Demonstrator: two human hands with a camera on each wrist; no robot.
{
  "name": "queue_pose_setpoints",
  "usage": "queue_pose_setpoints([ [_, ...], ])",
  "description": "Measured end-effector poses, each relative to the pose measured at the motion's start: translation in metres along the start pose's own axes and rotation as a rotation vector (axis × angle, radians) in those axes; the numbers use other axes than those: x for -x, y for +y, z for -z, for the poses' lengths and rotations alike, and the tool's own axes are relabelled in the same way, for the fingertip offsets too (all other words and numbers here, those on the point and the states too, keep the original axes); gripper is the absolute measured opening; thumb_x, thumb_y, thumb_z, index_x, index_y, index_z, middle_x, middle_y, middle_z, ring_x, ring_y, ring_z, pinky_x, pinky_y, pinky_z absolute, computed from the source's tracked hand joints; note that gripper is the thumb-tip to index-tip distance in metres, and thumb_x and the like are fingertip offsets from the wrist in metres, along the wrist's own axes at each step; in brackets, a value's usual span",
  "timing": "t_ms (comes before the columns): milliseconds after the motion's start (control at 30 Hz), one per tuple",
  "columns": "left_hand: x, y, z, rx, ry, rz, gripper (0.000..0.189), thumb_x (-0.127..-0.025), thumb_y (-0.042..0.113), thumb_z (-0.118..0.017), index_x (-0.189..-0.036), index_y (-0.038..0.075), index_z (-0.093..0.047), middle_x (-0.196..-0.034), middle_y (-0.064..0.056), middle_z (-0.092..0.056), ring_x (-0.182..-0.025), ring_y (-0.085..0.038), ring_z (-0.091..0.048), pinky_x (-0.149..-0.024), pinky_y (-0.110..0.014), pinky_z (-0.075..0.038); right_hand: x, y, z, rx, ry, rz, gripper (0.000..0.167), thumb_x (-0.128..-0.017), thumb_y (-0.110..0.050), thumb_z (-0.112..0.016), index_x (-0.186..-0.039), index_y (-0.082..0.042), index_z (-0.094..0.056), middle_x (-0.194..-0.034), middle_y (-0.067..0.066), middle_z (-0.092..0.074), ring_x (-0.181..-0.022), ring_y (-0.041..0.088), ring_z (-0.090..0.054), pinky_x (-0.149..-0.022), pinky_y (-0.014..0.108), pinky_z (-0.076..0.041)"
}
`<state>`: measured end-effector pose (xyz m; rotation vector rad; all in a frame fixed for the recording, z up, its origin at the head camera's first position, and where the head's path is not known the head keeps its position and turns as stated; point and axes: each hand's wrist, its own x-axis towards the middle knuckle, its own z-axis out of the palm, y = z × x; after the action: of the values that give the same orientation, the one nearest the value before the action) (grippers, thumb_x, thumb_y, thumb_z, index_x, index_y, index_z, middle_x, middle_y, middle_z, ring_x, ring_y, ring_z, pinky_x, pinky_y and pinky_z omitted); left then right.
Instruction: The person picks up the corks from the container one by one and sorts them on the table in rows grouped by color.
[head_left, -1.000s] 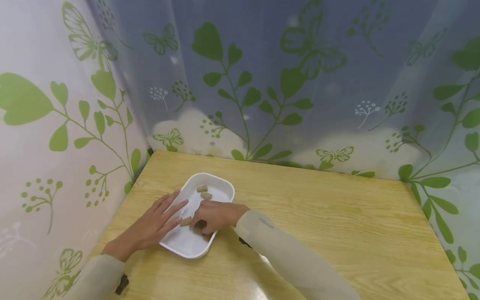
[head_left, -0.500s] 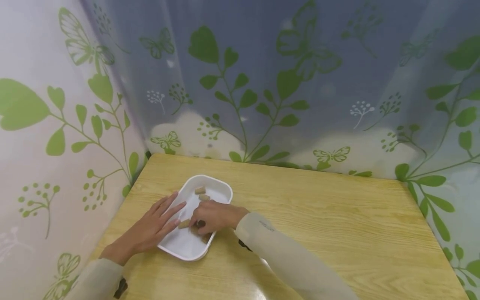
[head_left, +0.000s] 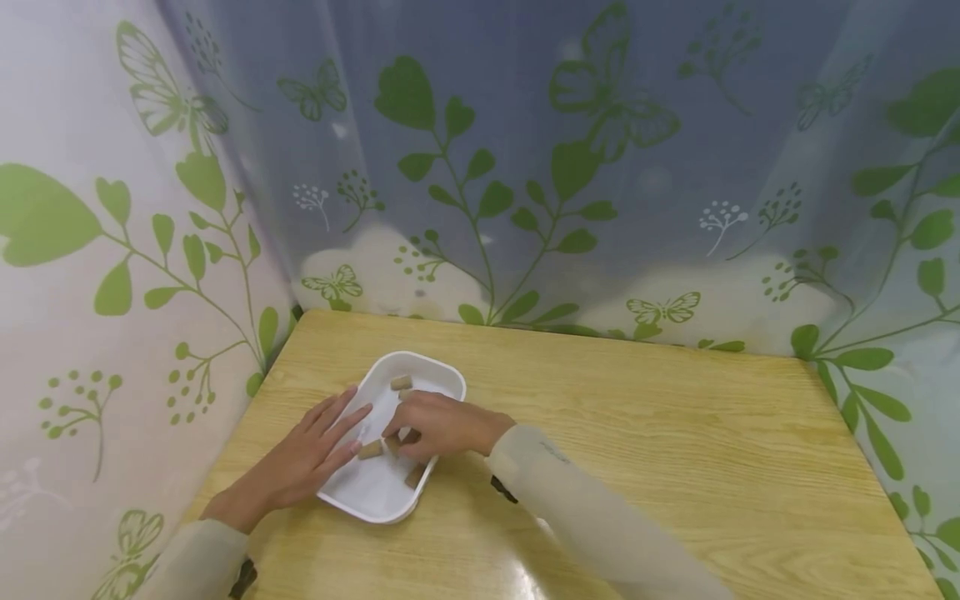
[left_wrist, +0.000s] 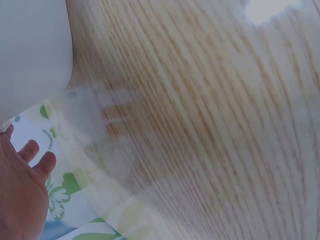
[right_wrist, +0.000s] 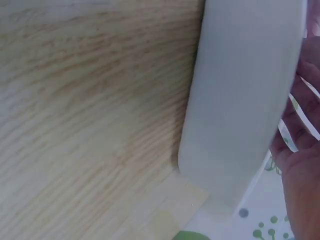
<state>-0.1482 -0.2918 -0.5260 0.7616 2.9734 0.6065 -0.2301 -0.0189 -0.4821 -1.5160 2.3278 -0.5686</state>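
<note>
A white tray [head_left: 382, 504] lies at a slant on the table and holds several short tan cylinders that look like corks. My left hand [head_left: 300, 454] rests over the tray's left rim, fingers straight and spread. Inside the tray my right hand [head_left: 438, 423] pinches a cork [head_left: 393, 445] between thumb and fingers, which partly hide it. Left of that sits another cork [head_left: 371, 450], close to the left fingertips. One cork [head_left: 415, 476] lies by the near right wall, and a cork [head_left: 401, 382] is at the far end. The tray's outer side [right_wrist: 235, 100] fills the middle of the right wrist view.
The wood-grain table [head_left: 637, 433] extends to the right of the tray. A patterned curtain [head_left: 525, 167] with leaves and butterflies stands along its back edge, and a similar pale panel [head_left: 67, 333] is on the left.
My right hand has shifted slightly up and right within the tray, uncovering the cork near the right wall. The left hand keeps its place on the rim.
</note>
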Motion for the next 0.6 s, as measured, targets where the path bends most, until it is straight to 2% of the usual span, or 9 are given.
queue_pose_setpoints([
  [300,0.003,0.0,-0.001,-0.011,-0.003,0.016,0.056,-0.117,0.035,-0.048,-0.17,0.022,-0.04,-0.182,-0.017,-0.021,-0.163,-0.051,-0.025,-0.128,-0.071,-0.027,0.017,0.006,0.014,0.075,0.058,-0.062,0.029,-0.103,-0.024,-0.075,-0.13,-0.016,-0.081,-0.121,-0.007,-0.08,-0.114,0.014,-0.067,-0.107,0.03,-0.053],
  [467,0.002,0.0,0.0,-0.033,0.002,0.003,0.056,-0.117,0.036,-0.049,-0.17,0.023,-0.04,-0.182,-0.018,-0.022,-0.163,-0.051,-0.025,-0.128,-0.072,-0.028,0.032,0.013,0.023,0.042,0.098,-0.061,0.026,-0.105,-0.025,-0.074,-0.129,-0.015,-0.081,-0.124,-0.006,-0.08,-0.122,0.018,-0.067,-0.112,0.037,-0.053],
  [600,0.001,0.0,0.001,-0.071,0.02,-0.01,0.056,-0.116,0.035,-0.05,-0.17,0.024,-0.041,-0.181,-0.018,-0.024,-0.162,-0.052,-0.026,-0.126,-0.073,-0.029,0.045,0.02,0.03,0.031,0.128,-0.073,0.023,-0.106,-0.026,-0.074,-0.125,-0.016,-0.082,-0.123,-0.005,-0.08,-0.121,0.018,-0.068,-0.11,0.039,-0.054],
])
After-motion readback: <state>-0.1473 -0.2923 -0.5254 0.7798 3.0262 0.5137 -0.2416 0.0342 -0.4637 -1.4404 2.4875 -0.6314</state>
